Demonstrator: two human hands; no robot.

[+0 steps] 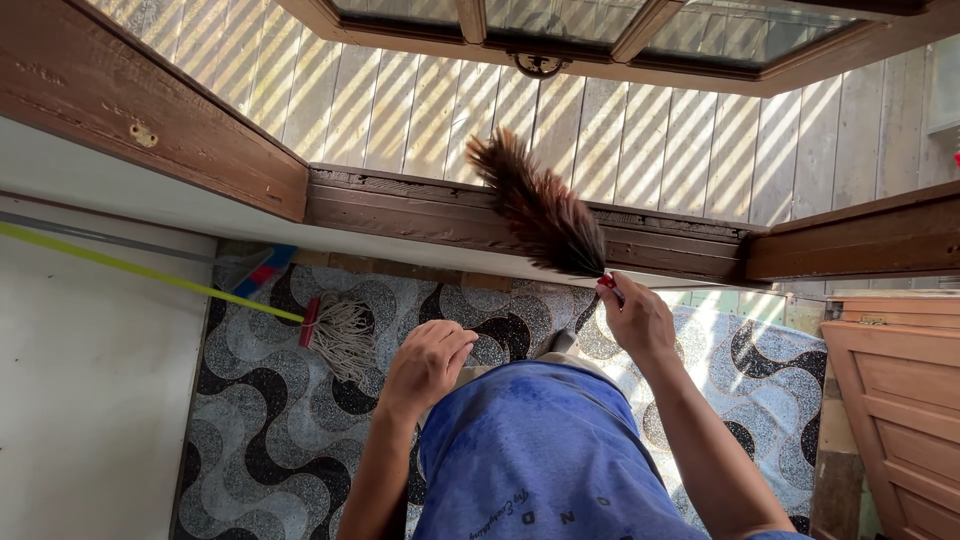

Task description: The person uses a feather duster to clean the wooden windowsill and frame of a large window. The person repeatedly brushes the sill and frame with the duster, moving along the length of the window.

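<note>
While striped sunlight falls across the pale plank deck (650,130) outside, a person in a blue shirt (540,450) stands at an open doorway, seen from above. Dark wooden door frames (150,110) flank the opening, and a worn wooden threshold (420,210) runs between them. Underfoot lies a floor (270,420) patterned in black, grey and white wavy shapes. A panelled wooden cabinet (900,400) stands at the far right. Leaning in from the left, a mop (340,335) with a yellow-green handle, a red collar and pale strings rests its head on the patterned floor. The right hand (635,320) is closed around the red handle end of a brown feather duster (540,210), whose plume reaches up and left over the threshold, blurred. The left hand (428,365) is curled into a loose fist, holding nothing visible, just in front of the shirt and near the mop strings.
</note>
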